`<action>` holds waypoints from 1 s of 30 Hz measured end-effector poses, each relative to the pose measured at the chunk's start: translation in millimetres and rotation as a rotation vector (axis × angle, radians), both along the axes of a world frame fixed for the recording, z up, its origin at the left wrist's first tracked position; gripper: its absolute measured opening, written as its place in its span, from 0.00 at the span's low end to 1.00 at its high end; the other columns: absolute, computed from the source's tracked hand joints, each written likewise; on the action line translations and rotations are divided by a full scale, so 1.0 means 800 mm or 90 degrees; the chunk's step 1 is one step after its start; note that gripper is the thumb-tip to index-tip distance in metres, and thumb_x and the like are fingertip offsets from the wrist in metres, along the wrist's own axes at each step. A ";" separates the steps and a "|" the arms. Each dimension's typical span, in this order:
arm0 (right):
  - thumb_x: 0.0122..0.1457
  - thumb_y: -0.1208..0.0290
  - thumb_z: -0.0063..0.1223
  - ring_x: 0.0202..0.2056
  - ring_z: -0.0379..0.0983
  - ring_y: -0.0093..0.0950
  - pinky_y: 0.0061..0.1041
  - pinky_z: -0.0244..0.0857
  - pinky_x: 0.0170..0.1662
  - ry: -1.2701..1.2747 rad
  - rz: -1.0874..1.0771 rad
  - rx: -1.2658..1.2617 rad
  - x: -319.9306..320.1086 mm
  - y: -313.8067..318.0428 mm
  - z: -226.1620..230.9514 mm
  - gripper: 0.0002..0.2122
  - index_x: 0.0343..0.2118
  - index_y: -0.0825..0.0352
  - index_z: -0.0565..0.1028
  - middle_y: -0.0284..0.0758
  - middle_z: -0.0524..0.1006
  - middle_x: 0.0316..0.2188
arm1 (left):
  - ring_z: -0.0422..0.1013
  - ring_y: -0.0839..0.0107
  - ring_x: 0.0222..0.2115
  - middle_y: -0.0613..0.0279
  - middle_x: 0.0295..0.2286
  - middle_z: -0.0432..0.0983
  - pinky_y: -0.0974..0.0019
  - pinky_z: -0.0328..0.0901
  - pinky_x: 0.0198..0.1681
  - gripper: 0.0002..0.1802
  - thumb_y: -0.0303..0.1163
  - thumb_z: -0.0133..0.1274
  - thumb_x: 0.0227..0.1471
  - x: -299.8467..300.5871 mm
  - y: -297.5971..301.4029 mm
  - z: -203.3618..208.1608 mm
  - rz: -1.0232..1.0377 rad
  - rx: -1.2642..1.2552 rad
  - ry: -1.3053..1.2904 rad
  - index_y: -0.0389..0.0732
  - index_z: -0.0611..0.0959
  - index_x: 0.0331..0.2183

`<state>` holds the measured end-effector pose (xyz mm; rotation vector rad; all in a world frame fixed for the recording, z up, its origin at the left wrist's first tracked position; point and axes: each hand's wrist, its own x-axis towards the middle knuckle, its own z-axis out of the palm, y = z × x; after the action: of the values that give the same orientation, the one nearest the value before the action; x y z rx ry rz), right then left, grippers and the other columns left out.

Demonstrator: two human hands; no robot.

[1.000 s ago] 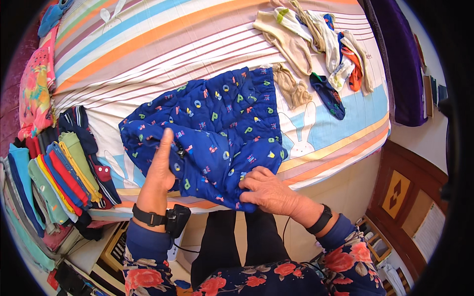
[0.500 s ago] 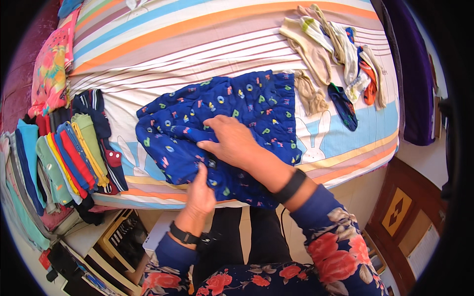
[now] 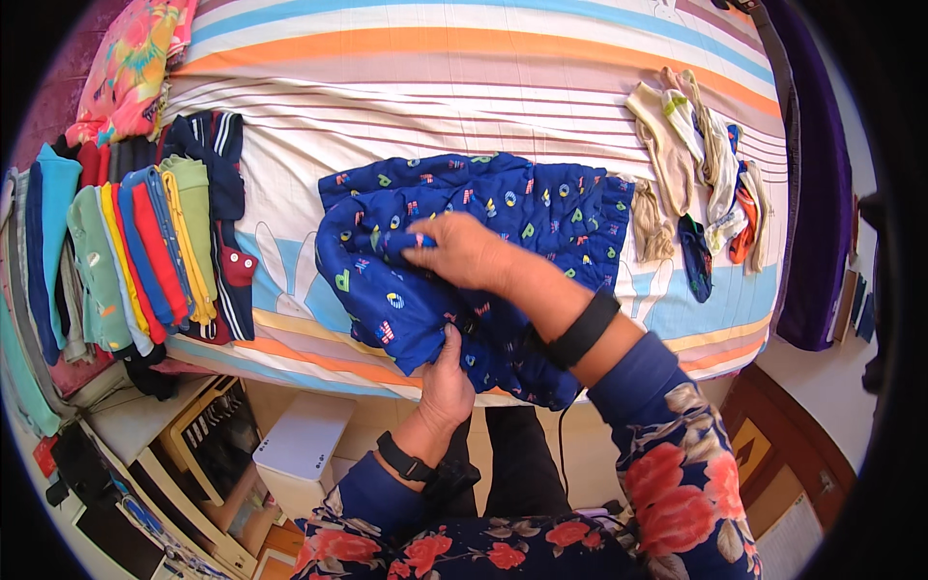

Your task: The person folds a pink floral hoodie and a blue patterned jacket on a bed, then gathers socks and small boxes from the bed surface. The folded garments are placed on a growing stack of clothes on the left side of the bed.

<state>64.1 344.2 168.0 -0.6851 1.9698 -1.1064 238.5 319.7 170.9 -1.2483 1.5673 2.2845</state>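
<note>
A dark blue garment [image 3: 570, 222] with a small colourful print lies spread on the bed's near side; its right end looks like a gathered elastic waistband. My right hand [image 3: 466, 251] is on top of it, thumb and fingers pinching a raised fold near the middle. At the near edge, my left hand [image 3: 448, 385] grips the cloth, thumb above and the other fingers hidden underneath. The fabric bunches between the two hands.
Folded clothes [image 3: 145, 251] stand in tight rows at the left, with a pink patterned cloth [image 3: 126, 72] behind them. Loose socks [image 3: 710, 164] lie at the far right on the striped bedsheet [image 3: 435, 97]. Below the bed's edge stands a white box-shaped unit [image 3: 307, 435].
The view has shifted, so the bed's contents sit differently in the picture. Both hands stay on the garment, and the fold under my right hand looks more lifted and bunched.
</note>
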 end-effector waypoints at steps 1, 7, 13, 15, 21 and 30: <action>0.51 0.65 0.52 0.27 0.71 0.33 0.26 0.64 0.33 -0.021 0.018 0.005 -0.014 -0.007 0.008 0.11 0.33 0.67 0.73 0.44 0.74 0.24 | 0.63 0.69 0.45 0.61 0.46 0.64 0.66 0.56 0.51 0.19 0.36 0.39 0.57 0.002 -0.001 0.001 0.053 0.060 -0.020 0.36 0.65 0.48; 0.54 0.61 0.47 0.20 0.63 0.16 0.17 0.59 0.22 -0.100 -0.060 -0.052 -0.084 -0.010 0.048 0.12 0.29 0.65 0.74 0.28 0.69 0.18 | 0.65 0.67 0.45 0.59 0.44 0.67 0.60 0.57 0.51 0.18 0.38 0.38 0.57 0.009 -0.012 0.019 0.103 0.335 -0.038 0.38 0.67 0.46; 0.54 0.50 0.42 0.46 0.65 0.38 0.28 0.57 0.49 -0.187 0.072 0.056 0.003 -0.067 -0.024 0.26 0.45 0.72 0.67 0.48 0.70 0.43 | 0.65 0.67 0.44 0.62 0.42 0.68 0.61 0.59 0.49 0.19 0.37 0.44 0.54 -0.002 -0.013 0.032 0.112 0.471 -0.024 0.42 0.67 0.47; 0.55 0.46 0.37 0.54 0.56 0.39 0.28 0.48 0.55 -0.249 0.105 0.006 0.021 -0.075 -0.040 0.31 0.49 0.74 0.62 0.49 0.61 0.51 | 0.65 0.70 0.44 0.64 0.43 0.67 0.65 0.60 0.48 0.19 0.33 0.45 0.53 -0.011 -0.013 0.028 0.056 0.441 -0.098 0.41 0.67 0.47; 0.54 0.40 0.32 0.56 0.51 0.40 0.29 0.44 0.57 -0.139 0.069 -0.112 -0.023 -0.030 -0.003 0.39 0.55 0.75 0.51 0.52 0.55 0.54 | 0.69 0.63 0.40 0.58 0.38 0.72 0.58 0.62 0.47 0.17 0.34 0.50 0.48 -0.036 -0.005 0.001 0.214 0.507 -0.242 0.39 0.73 0.41; 0.43 0.79 0.46 0.50 0.61 0.33 0.34 0.55 0.49 0.359 0.162 0.180 0.036 0.200 0.028 0.24 0.48 0.58 0.65 0.35 0.65 0.48 | 0.66 0.54 0.43 0.50 0.42 0.69 0.52 0.61 0.48 0.22 0.40 0.46 0.50 -0.036 -0.019 0.012 0.171 0.590 -0.207 0.36 0.71 0.44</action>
<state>92.9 503.9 190.4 -1.1417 2.3556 -0.4923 209.4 304.8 180.8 -1.4415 0.1555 2.2994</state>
